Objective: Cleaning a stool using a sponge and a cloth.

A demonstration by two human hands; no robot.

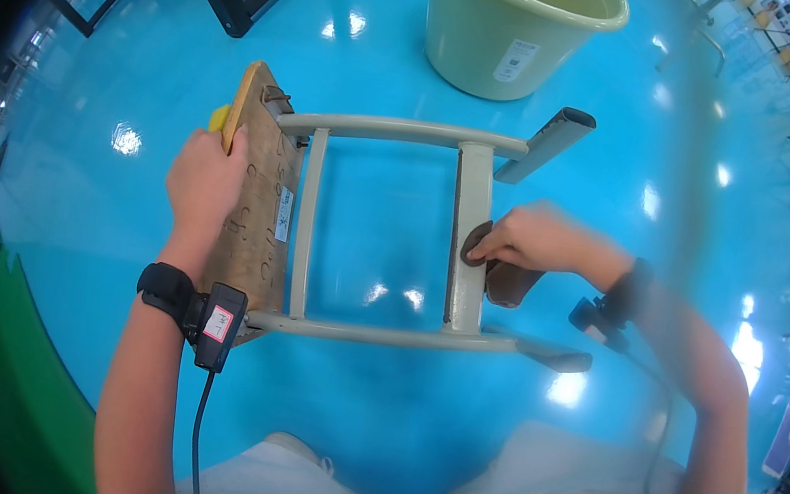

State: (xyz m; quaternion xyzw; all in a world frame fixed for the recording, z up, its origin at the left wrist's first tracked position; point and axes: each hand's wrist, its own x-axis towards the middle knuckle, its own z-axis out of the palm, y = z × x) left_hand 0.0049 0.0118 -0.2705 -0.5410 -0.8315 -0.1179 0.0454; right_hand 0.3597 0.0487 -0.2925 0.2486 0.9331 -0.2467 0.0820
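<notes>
A stool with a wooden seat board (254,227) and a pale metal frame (411,132) lies on its side on the blue floor, its legs pointing right. My left hand (209,175) grips the edge of the seat board; a bit of something yellow (219,118) shows behind that edge. The board's underside bears handwriting and a small label. In my right hand (529,235) is a brown cloth (511,284), pressed against the frame's crossbar (465,287); part of the cloth hangs below the fingers. A strap with a small black device sits on each wrist.
A pale green plastic tub (501,27) stands on the floor beyond the stool. Black metal legs (239,5) of furniture rise at the upper left. Green material (15,360) covers the floor at lower left. Cables run from both wrist devices along my arms.
</notes>
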